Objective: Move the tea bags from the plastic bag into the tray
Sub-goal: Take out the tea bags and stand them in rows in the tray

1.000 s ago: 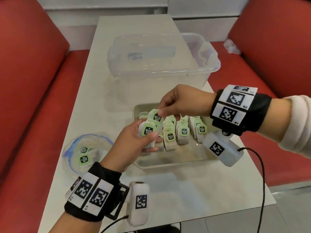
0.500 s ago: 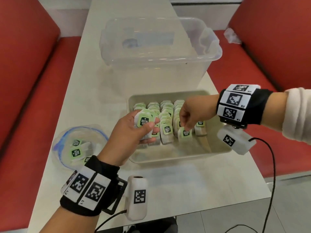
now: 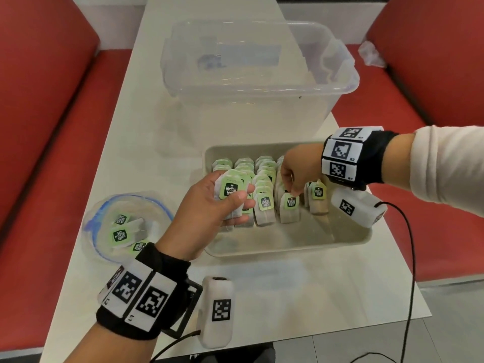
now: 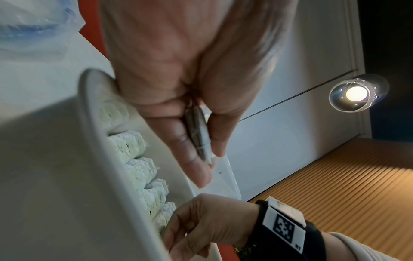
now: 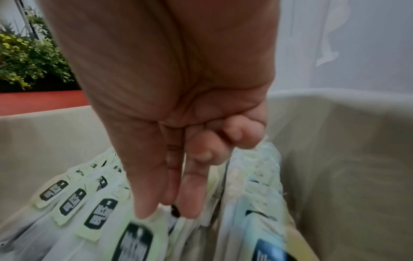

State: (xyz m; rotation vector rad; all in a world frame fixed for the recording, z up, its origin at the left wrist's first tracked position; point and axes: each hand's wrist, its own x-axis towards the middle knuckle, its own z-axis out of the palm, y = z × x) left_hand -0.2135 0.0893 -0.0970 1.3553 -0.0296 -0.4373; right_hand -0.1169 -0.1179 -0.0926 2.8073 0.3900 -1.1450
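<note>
Since the earlier frames the right hand point(image 3: 293, 174) has come down from the left hand's stack into the tray point(image 3: 309, 239), and it now stands with thumb and forefinger drawn together on the top of the front tea bag point(image 3: 290, 209) of one row; whether it grips that bag or only steadies it cannot be told, as the right wrist view shows the fingertips point(image 5: 190, 203) closed together against the bag tops with little between them. Its downward posture appears intended to seat the bag upright against its neighbours, tag facing forward, in keeping with the ordered rows point(image 3: 262, 179) filling the tray's far-left portion. The left hand point(image 3: 209, 210) hovers over the tray's left edge, fingers curled round a small stack of tea bags point(image 3: 230, 189); the left wrist view confirms the held bags point(image 4: 198, 134) clamped edge-on between thumb and fingers. Holding the supply close to the rows would, in my judgement, shorten each transfer. Beside the tray's left wall, near the tabletop's left edge, lies the plastic bag point(image 3: 99, 221) with several loose bags point(image 3: 119, 234) inside, so the task is well advanced but incomplete. Behind the tray's far wall stands a clear storage bin point(image 3: 262, 82), apparently not involved.
</note>
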